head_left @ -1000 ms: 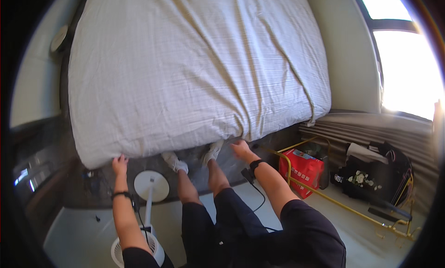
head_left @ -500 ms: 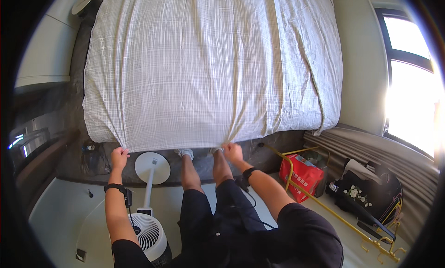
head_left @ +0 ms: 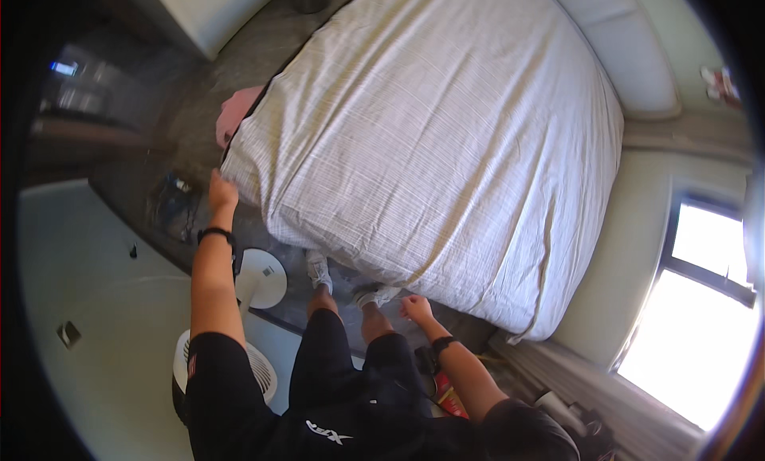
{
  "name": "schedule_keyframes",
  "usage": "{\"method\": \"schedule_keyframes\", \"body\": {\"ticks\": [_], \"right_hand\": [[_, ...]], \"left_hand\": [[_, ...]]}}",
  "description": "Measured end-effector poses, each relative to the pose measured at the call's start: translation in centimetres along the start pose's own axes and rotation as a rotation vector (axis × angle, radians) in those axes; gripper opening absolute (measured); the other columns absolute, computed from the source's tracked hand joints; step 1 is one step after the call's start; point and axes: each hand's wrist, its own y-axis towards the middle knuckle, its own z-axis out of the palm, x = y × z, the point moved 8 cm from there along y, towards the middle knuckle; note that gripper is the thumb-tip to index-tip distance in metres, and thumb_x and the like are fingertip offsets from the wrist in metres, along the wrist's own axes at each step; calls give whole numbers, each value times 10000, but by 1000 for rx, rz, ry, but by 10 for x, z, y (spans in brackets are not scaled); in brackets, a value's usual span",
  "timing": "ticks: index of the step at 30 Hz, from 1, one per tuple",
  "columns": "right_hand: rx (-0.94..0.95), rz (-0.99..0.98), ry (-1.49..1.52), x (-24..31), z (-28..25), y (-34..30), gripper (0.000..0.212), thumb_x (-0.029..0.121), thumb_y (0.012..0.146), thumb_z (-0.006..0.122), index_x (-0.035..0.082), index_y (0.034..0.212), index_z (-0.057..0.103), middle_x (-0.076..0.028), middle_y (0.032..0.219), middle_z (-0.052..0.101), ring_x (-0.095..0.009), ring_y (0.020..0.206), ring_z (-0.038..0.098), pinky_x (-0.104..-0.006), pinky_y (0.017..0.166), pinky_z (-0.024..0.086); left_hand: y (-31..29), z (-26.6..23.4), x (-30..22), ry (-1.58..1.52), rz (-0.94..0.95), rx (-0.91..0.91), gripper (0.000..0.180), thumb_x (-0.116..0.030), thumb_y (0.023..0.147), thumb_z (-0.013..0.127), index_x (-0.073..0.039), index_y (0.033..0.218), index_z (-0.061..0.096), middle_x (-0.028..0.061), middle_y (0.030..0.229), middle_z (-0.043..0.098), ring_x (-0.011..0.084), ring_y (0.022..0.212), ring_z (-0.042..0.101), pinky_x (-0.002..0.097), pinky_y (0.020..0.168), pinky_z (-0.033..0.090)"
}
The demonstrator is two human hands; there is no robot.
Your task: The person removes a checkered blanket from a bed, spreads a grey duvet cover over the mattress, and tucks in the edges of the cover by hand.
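A pale, finely checked bed sheet [head_left: 446,142] covers the bed, with long creases running across it. At the left corner of the bed, my left hand [head_left: 223,193] is closed on the sheet's edge, and the cloth bunches into folds beside it. My right hand [head_left: 416,308] hangs just off the bed's near edge, fingers curled with no cloth visible in them. Below that edge my feet, in light shoes [head_left: 319,271], stand on the dark floor.
A white pedestal fan [head_left: 263,278] stands beside my left leg. A pink item [head_left: 236,114] lies against the bed's left side. Behind my right arm are a red bag [head_left: 450,397] and dark items. A bright window [head_left: 693,341] is at the right.
My view has turned leftward. My left hand has moved to the bed's left corner with the sheet's edge, while my right hand has let go of the sheet.
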Motion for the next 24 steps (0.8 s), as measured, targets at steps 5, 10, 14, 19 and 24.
{"method": "schedule_keyframes", "body": {"ticks": [5, 10, 14, 19, 24], "right_hand": [[8, 75, -99, -17, -21, 2, 224, 211, 811, 531, 9, 727, 582, -78, 629, 605, -159, 513, 583, -267, 455, 454], [121, 142, -183, -5, -21, 0, 332, 299, 799, 498, 18, 664, 613, -62, 584, 607, -134, 524, 582, -264, 486, 453], [64, 80, -185, 22, -50, -10, 276, 241, 842, 473, 25, 720, 593, -67, 591, 595, -142, 503, 564, -260, 453, 441], [60, 173, -273, 22, -80, -35, 289, 266, 835, 472, 27, 735, 599, -66, 588, 595, -141, 502, 561, -259, 458, 440], [97, -26, -628, 11, -129, -40, 248, 290, 797, 507, 67, 788, 616, -60, 627, 613, -175, 534, 587, -300, 473, 458]], "left_hand": [[16, -5, -16, 269, 82, 470, 175, -129, 753, 519, -26, 882, 579, 184, 892, 604, 349, 874, 572, 416, 723, 470], [35, -20, 88, 410, 149, 309, 143, -115, 787, 453, -56, 812, 581, 139, 887, 602, 328, 861, 582, 417, 683, 484], [45, -32, 124, 547, -19, 437, 182, -114, 835, 420, -45, 847, 587, 147, 904, 592, 315, 855, 586, 403, 714, 488], [29, 13, 116, 448, -36, 445, 220, -143, 838, 402, -68, 838, 608, 163, 902, 600, 318, 844, 594, 418, 707, 484], [-58, 58, 46, 255, -77, 914, 313, -244, 737, 599, 8, 923, 597, 201, 1004, 580, 354, 967, 540, 411, 823, 442]]}}
